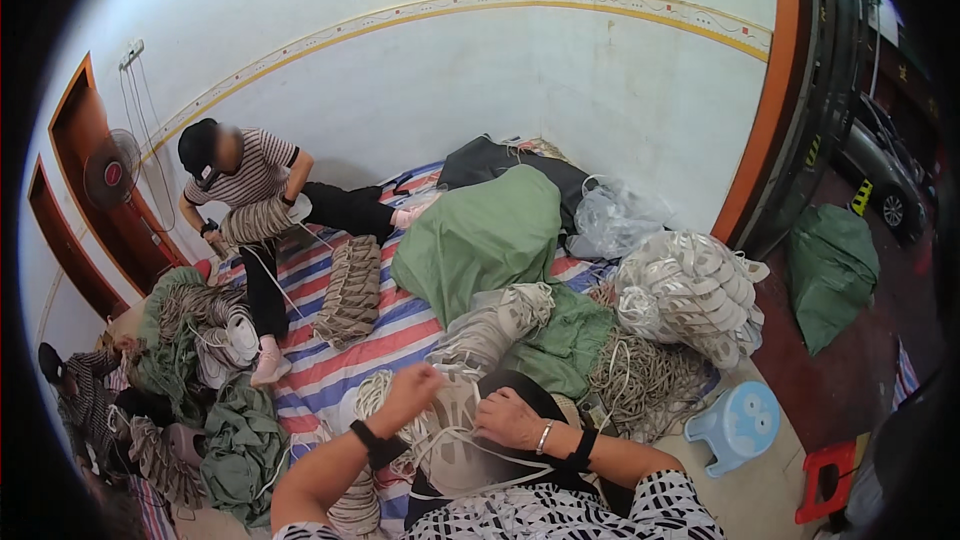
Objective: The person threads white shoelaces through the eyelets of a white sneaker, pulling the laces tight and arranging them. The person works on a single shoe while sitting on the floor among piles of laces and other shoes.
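Note:
On my lap lies a beige-and-white piece that looks like a shoe upper (455, 455), crossed by loose white lace (500, 452). My right hand (508, 420) is over its right side, fingers curled and pinched on the white lace. My left hand (408, 395) is raised at the upper left of the piece, its fingertips pressed together; what they hold is too small to make out. Just beyond my hands lies a bundle of similar beige pieces (490, 328) in clear plastic. Beside my left forearm, another stacked bundle (354, 508) is partly hidden.
A striped sheet (350, 372) covers the floor. Green sacks (485, 230), a heap of beige cords (645, 380) and a large bundle (690, 290) surround me. A blue stool (735, 425) stands right. Ahead left, a co-worker (255, 170) handles a bundle; another person (85, 400) sits far left.

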Motion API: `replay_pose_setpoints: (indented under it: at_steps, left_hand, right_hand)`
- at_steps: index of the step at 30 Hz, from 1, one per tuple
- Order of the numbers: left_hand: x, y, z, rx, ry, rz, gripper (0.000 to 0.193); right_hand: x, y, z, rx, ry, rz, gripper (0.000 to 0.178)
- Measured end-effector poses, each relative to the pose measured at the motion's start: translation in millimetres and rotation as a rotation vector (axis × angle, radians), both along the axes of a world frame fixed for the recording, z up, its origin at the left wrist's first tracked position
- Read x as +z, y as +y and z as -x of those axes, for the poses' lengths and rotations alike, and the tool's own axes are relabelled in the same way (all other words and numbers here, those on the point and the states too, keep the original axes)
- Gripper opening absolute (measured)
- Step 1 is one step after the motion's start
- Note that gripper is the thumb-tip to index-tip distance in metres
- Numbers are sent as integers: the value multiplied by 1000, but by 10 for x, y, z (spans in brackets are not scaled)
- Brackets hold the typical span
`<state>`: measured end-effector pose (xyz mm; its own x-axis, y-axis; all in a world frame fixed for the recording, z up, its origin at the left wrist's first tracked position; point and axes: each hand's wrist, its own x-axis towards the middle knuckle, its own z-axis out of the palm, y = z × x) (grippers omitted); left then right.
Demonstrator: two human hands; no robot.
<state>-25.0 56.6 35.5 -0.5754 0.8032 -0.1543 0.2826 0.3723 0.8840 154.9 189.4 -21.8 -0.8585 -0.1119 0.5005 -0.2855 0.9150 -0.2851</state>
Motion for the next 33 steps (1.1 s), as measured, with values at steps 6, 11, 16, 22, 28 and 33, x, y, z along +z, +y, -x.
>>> replay_pose_setpoints:
  at_steps: [6, 11, 16, 22, 28, 33]
  left_hand:
    - [35, -321, -243, 54, 337, -201, 19]
    - [-601, -884, 1058, 491, 815, -172, 26]
    - [32, -3285, 2482, 1097, 908, 601, 23]
    - [-88, -4501, 2516, 1446, -201, -597, 13]
    - [-288, -2027, 1351, 602, -335, -253, 19]
    - [32, -939, -119, -79, 397, -334, 28]
  right_hand:
    - [311, -573, 511, 40, -630, 1157, 15]
    - [117, 74, 260, 84, -570, 1001, 21]
    - [-349, 2874, -1703, -606, -14, 2086, 20]
    - [-254, 3470, -2632, -800, 392, 2092, 14]
    - [2, 1182, -598, -562, -463, 1425, 21]
    - [259, 50, -38, -234, -554, 1081, 20]
